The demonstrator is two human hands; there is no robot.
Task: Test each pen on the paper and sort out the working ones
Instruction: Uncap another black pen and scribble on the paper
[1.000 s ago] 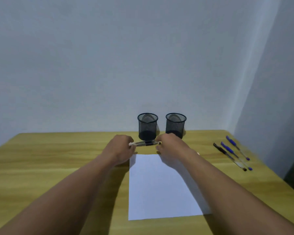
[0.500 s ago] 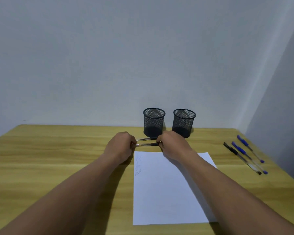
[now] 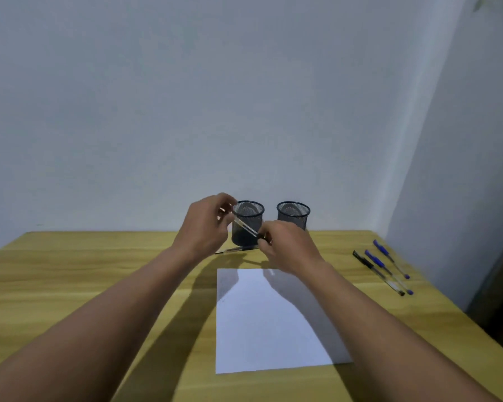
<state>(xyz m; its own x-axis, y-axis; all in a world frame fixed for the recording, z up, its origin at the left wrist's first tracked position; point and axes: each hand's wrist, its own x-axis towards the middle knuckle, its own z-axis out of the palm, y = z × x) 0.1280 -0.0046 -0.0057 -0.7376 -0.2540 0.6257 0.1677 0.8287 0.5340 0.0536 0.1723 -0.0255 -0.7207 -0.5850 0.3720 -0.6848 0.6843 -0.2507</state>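
Note:
My left hand (image 3: pixel 206 224) and my right hand (image 3: pixel 285 245) hold the two ends of a clear pen with a black tip (image 3: pixel 246 227), tilted in the air in front of the left mesh cup (image 3: pixel 249 216). A second black pen (image 3: pixel 235 250) lies on the table below it, at the foot of that cup. The right mesh cup (image 3: pixel 294 214) stands beside it. A white sheet of paper (image 3: pixel 262 323) lies in front of me with a faint mark near its upper left edge. Three pens wait at the right: one black pen (image 3: pixel 378 272) and two blue pens (image 3: pixel 389 258).
Everything rests on a wooden table (image 3: pixel 84 274) set against a pale wall. A second wall closes in at the right, just beyond the table's right edge and the loose pens.
Both hands have lifted one pen off the table, my left hand rising highest, so it now tilts before the left cup. The other pen stayed on the table.

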